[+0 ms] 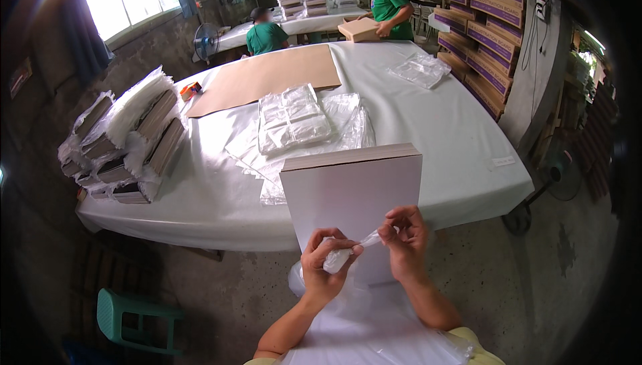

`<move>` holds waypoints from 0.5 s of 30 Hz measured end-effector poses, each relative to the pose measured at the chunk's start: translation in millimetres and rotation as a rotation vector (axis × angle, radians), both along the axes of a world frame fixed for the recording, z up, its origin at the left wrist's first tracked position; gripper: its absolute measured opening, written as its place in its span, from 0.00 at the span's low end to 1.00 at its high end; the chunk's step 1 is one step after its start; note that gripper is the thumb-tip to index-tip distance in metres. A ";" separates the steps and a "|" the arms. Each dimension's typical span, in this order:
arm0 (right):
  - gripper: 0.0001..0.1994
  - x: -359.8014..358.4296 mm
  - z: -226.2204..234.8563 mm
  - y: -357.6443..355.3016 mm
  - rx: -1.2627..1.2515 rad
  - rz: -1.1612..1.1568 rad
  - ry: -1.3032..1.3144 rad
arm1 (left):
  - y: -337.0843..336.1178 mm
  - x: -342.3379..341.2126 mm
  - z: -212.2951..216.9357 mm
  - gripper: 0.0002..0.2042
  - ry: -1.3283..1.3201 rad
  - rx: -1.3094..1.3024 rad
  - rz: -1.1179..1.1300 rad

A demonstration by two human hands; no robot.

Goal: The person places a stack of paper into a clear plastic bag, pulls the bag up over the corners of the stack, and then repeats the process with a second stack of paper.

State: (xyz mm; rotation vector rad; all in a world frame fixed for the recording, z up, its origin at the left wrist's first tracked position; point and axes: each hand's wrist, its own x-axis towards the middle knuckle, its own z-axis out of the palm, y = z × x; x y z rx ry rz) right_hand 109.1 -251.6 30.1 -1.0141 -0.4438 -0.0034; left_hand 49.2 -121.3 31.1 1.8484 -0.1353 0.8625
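Note:
A white flat box or ream (351,191) stands on edge on my lap, leaning against the table's near edge. In front of it my left hand (324,264) closes around a bunched-up piece of clear plastic (338,258). My right hand (403,241) pinches the other end of the same plastic between thumb and fingers. A clear plastic bag (374,331) lies spread over my lap under both forearms.
On the table with the white cloth (435,137) lie a stack of clear bags (294,119), a brown cardboard sheet (267,77) and wrapped book stacks (130,137) at left. Two people in green shirts work at the far end. Purple-and-brown cartons (485,37) are stacked at right; a green stool (130,315) stands lower left.

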 end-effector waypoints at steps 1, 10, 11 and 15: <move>0.19 2.1 -3.5 -0.3 0.020 0.001 -0.019 | 0.1 -0.8 1.5 0.05 0.008 -0.062 -0.017; 0.25 -12.3 13.7 4.8 -0.181 0.233 -0.036 | 3.5 -12.2 2.7 0.02 0.107 -0.458 -0.195; 0.22 -11.4 12.2 2.6 -0.186 0.196 -0.030 | 3.4 -13.7 3.3 0.03 0.095 -0.487 -0.190; 0.15 -9.1 10.5 -1.0 -0.194 0.048 -0.097 | 1.4 -16.6 10.5 0.04 0.055 -0.575 -0.180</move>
